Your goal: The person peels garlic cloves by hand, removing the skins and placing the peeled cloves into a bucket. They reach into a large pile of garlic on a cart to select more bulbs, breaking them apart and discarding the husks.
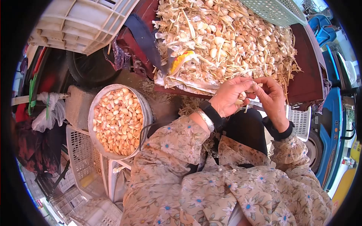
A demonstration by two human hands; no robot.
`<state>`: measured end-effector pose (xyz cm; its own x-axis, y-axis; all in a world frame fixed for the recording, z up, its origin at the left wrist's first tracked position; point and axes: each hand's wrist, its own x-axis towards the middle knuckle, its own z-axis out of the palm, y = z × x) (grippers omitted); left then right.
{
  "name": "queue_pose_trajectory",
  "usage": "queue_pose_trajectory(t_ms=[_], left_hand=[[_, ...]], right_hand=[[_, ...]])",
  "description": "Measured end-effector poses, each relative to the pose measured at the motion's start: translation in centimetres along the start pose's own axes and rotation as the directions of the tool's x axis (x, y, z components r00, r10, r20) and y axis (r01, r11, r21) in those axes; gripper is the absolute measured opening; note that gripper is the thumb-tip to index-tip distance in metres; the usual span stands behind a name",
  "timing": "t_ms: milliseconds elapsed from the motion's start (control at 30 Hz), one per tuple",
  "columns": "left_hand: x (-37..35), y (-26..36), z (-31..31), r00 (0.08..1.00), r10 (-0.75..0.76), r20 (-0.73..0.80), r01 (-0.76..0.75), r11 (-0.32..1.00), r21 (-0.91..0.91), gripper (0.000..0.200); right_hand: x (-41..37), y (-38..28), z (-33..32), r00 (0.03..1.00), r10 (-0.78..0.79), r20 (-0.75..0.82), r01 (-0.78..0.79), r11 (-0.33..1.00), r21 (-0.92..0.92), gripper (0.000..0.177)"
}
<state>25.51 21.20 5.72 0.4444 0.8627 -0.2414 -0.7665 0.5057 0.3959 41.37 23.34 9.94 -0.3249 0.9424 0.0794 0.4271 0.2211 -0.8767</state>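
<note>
Close together at the front edge of the heap are both my hands. My left hand (pixel 229 98) is closed around pale garlic cloves (pixel 241 98), which show between its curled fingers. Its thumb and forefinger tips meet those of my right hand (pixel 274 101), which is closed in a pinch; whatever is between those fingertips is too small to make out. Right behind them a large heap of garlic cloves (pixel 241 45), mixed with dry skins and stalks, covers much of a dark red table (pixel 307 64). To my left stands a round bucket (pixel 147 109) full of separated cloves (pixel 118 120).
A pale green basket (pixel 281 13) sits on the heap's far side. A white crate (pixel 79 26) is at upper left. Perforated crates (pixel 81 150) stand below the bucket, beside a concrete block (pixel 78 107). A blue vehicle (pixel 330 132) is at right.
</note>
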Motion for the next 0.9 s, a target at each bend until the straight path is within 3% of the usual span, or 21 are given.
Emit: queue_pose_trajectory(t_ms=[67,133,200,267,333,433,533,567,600,700,733,800,900], left_hand=[[-0.2,0.2,-0.1,1.000,-0.013,-0.019,0.012,1.000,-0.019,0.020],[-0.2,0.4,-0.6,0.999,-0.039,-0.004,0.039,0.998,-0.045,0.020],[-0.6,0.9,-0.2,0.998,-0.059,-0.003,0.058,0.997,-0.055,0.023],[-0.7,1.1,0.1,1.000,-0.031,0.002,0.031,0.998,-0.060,0.021],[-0.4,1.4,-0.5,0.998,-0.039,0.059,0.048,0.987,-0.156,0.030],[-0.6,1.6,-0.1,1.000,0.015,0.023,-0.012,0.990,-0.143,0.032],[-0.7,1.9,0.1,0.998,0.052,0.039,-0.046,0.989,-0.138,0.034],[-0.7,2.0,0.1,0.996,0.074,0.044,-0.068,0.990,-0.126,0.034],[-0.8,2.1,0.2,0.994,0.098,0.049,-0.092,0.989,-0.112,0.033],[-0.8,1.9,0.9,0.982,0.188,-0.016,-0.187,0.981,0.039,0.031],[-0.7,1.8,1.1,0.975,0.221,-0.038,-0.217,0.972,0.086,0.031],[-0.5,1.4,1.3,0.967,0.249,-0.063,-0.236,0.959,0.157,0.029],[-0.2,0.8,1.1,0.954,0.282,-0.101,-0.257,0.944,0.210,0.027]], right_hand=[[0.1,0.4,0.8,0.999,0.032,0.037,-0.040,0.964,0.263,0.019],[0.2,0.5,0.4,0.996,0.046,0.071,-0.065,0.956,0.285,0.020],[0.4,-0.7,-0.4,0.974,0.100,0.202,-0.182,0.878,0.443,0.020],[0.9,-1.1,-1.4,0.981,-0.036,0.192,-0.009,0.974,0.226,0.016],[1.2,-0.7,-1.7,0.978,-0.114,0.177,0.031,0.909,0.415,0.013],[1.3,-0.9,-2.7,0.981,-0.175,0.077,0.124,0.887,0.445,0.014],[0.7,-0.7,-4.3,0.994,-0.024,-0.107,0.076,0.856,0.512,0.014],[0.2,-0.3,-4.9,0.995,-0.048,-0.087,0.091,0.797,0.598,0.013],[-0.5,-0.5,-5.5,1.000,-0.016,0.001,0.013,0.824,0.567,0.012],[-2.9,-1.5,-4.7,0.935,-0.138,0.328,0.069,0.975,0.213,0.021],[-3.4,-1.3,-4.0,0.930,-0.144,0.337,0.101,0.985,0.143,0.028],[-3.4,-0.6,-2.0,0.990,-0.001,0.139,-0.029,0.976,0.215,0.030],[-1.6,-1.0,-1.5,1.000,0.004,0.004,-0.003,0.999,-0.039,0.030]])
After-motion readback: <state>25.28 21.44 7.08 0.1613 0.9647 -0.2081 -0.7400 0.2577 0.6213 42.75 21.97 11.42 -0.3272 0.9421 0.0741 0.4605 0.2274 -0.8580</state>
